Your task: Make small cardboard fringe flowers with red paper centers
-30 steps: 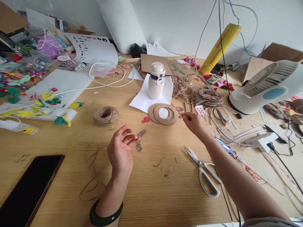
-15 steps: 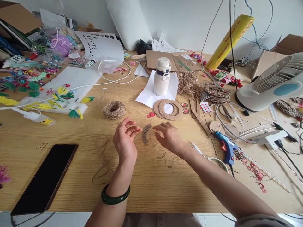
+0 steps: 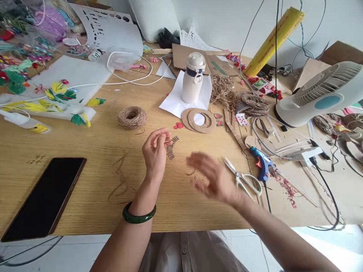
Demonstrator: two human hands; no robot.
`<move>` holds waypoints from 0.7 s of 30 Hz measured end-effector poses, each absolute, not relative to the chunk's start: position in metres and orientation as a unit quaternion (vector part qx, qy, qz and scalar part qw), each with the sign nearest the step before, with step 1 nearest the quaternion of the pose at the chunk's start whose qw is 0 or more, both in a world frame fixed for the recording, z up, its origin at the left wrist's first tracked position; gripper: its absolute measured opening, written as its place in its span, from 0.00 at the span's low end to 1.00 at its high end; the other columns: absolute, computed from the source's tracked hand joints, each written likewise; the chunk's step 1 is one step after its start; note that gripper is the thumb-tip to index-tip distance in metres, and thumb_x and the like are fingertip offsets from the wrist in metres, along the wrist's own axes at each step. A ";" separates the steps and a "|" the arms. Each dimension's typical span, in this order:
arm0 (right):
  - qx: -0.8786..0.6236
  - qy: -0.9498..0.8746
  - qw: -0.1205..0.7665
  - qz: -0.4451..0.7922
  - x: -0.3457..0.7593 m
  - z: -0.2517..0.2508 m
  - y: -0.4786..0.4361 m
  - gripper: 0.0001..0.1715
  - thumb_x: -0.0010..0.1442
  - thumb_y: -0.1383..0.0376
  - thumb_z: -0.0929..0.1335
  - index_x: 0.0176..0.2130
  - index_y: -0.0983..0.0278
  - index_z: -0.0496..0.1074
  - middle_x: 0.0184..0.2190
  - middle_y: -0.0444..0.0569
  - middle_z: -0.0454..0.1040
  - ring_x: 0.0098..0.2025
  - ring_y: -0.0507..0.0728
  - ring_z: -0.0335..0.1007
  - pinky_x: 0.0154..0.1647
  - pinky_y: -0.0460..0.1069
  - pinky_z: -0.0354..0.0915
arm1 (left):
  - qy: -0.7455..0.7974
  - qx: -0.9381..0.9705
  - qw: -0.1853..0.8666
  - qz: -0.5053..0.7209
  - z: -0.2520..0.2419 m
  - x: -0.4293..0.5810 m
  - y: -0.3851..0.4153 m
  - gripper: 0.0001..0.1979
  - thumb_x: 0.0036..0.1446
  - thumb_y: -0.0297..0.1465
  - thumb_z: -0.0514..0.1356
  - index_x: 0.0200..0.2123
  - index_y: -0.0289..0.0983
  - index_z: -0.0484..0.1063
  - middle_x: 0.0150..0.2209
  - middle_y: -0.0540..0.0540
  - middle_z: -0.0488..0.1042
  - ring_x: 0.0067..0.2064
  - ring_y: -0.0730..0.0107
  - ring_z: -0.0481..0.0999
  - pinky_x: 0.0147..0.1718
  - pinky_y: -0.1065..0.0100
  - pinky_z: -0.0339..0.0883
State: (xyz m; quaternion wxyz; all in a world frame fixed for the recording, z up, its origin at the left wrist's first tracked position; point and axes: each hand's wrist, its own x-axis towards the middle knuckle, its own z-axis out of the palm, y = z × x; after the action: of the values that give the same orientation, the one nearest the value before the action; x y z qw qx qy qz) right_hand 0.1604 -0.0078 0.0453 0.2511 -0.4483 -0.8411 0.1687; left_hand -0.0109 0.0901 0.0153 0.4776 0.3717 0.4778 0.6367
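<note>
Cardboard strips [image 3: 171, 151] beside curled left hand [image 3: 154, 153]

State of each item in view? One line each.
Left hand: raised, fingers curled, holding nothing visible
Right hand: open, motion-blurred, above the table
Cardboard strips: two curved fringed pieces, lying flat
Scissors: lying flat, blades nearly shut
Hot glue gun: lying on its side
Phone: lying flat, screen dark
Bottle: upright, lid on
Twine ball: wound

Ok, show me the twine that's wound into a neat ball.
The round ball of brown twine, left of the white paper; the other twine lies in a loose, tangled heap.
</note>
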 end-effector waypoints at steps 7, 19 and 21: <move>-0.388 -0.892 0.125 0.195 0.140 -0.005 -0.054 0.47 0.65 0.44 0.63 0.71 0.67 0.49 0.70 0.55 0.55 0.74 0.61 0.38 0.74 0.64 0.38 | 0.471 0.387 0.493 0.621 0.010 -0.005 0.085 0.13 0.57 0.36 0.60 0.39 0.35 0.78 0.35 0.44 0.78 0.33 0.70 0.77 0.35 0.67 0.75; -0.721 -0.662 0.200 -0.056 0.215 0.022 -0.085 0.20 0.67 0.66 0.62 0.57 0.63 0.69 0.55 0.58 0.73 0.58 0.67 0.66 0.58 0.63 0.66 | 0.466 0.384 0.504 0.618 0.005 -0.001 0.082 0.13 0.55 0.37 0.61 0.36 0.34 0.78 0.31 0.45 0.78 0.30 0.71 0.77 0.31 0.69 0.75; -0.766 -0.623 0.143 -0.065 0.236 0.018 -0.103 0.19 0.65 0.65 0.63 0.54 0.65 0.70 0.51 0.62 0.74 0.52 0.69 0.69 0.51 0.64 0.70 | 0.456 0.394 0.513 0.611 0.006 0.000 0.080 0.13 0.55 0.38 0.60 0.36 0.34 0.78 0.32 0.45 0.78 0.30 0.71 0.77 0.31 0.68 0.75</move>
State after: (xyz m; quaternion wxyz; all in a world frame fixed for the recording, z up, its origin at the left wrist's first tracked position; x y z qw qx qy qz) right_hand 0.2360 -0.1031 0.0184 0.1434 -0.7659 -0.6234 -0.0649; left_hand 0.0001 0.0803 0.0055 0.5129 0.3938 0.4562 0.6113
